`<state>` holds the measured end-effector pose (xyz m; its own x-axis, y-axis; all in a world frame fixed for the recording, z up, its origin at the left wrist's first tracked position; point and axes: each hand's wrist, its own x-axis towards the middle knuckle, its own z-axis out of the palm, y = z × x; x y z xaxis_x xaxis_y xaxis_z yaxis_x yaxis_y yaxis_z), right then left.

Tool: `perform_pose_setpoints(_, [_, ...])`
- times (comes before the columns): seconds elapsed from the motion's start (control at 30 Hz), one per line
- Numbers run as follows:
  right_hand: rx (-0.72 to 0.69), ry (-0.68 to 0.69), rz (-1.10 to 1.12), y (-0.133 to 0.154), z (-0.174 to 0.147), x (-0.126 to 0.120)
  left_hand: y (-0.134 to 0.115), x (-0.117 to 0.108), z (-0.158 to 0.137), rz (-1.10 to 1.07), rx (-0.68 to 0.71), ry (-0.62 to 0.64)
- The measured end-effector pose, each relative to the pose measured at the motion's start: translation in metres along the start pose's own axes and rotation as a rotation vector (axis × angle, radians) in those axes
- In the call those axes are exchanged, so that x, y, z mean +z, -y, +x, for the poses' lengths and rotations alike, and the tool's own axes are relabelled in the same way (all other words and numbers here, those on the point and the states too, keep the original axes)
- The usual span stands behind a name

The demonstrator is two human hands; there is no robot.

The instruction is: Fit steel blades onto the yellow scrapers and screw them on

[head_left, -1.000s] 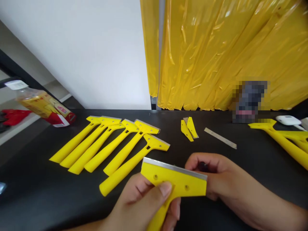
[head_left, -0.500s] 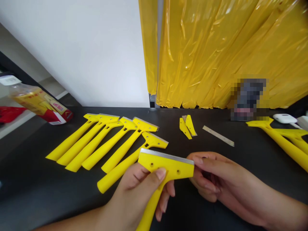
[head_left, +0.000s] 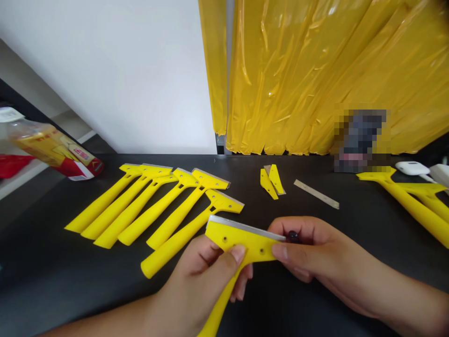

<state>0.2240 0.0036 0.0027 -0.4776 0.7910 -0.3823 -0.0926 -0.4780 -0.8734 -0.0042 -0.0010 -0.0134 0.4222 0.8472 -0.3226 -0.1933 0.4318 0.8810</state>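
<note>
My left hand (head_left: 201, 274) is closed around a yellow scraper (head_left: 246, 239), its thumb pressed on the head where the handle begins. A metal blade (head_left: 252, 228) runs along the head's upper edge, and two small holes show in its face. My right hand (head_left: 317, 250) pinches the right end of that head, thumb in front and index finger behind. A small dark round thing (head_left: 293, 236) shows by the right index finger; I cannot make out what it is. Its other fingers are partly hidden.
Several yellow scrapers (head_left: 164, 201) lie side by side at left. Behind my hands are yellow plates (head_left: 269, 181) and a loose metal blade (head_left: 316, 194). More yellow scrapers (head_left: 407, 199) and a white case (head_left: 412, 168) lie at right. A bottle (head_left: 56, 149) leans at left.
My right hand has moved slightly left; its thumb now lies on the front of the scraper head's right end. The view has shifted a little.
</note>
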Motion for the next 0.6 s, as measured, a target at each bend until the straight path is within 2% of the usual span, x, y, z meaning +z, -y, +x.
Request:
perform_pose_setpoints(0.13, [0.016, -0.066, -0.043, 0.0024, 0.0009, 0.0019, -0.0011, 0.0011, 0.0004, -0.005, -0.094, 0.062])
perform_pose_setpoints(0.27, [-0.012, -0.113, -0.16, 0.0025, 0.0026, 0.0038, -0.0038, 0.003, -0.0011, 0.024, -0.203, 0.038])
perform_pose_setpoints(0.47, [-0.013, -0.119, -0.426, -0.0016, 0.0031, -0.0004, -0.005, 0.0022, -0.001, 0.039, -0.219, -0.016])
perform_pose_setpoints(0.6, [-0.043, -0.112, -0.505, -0.0006, 0.0019, -0.0014, -0.0062, -0.0002, 0.0003, 0.03, -0.247, 0.003])
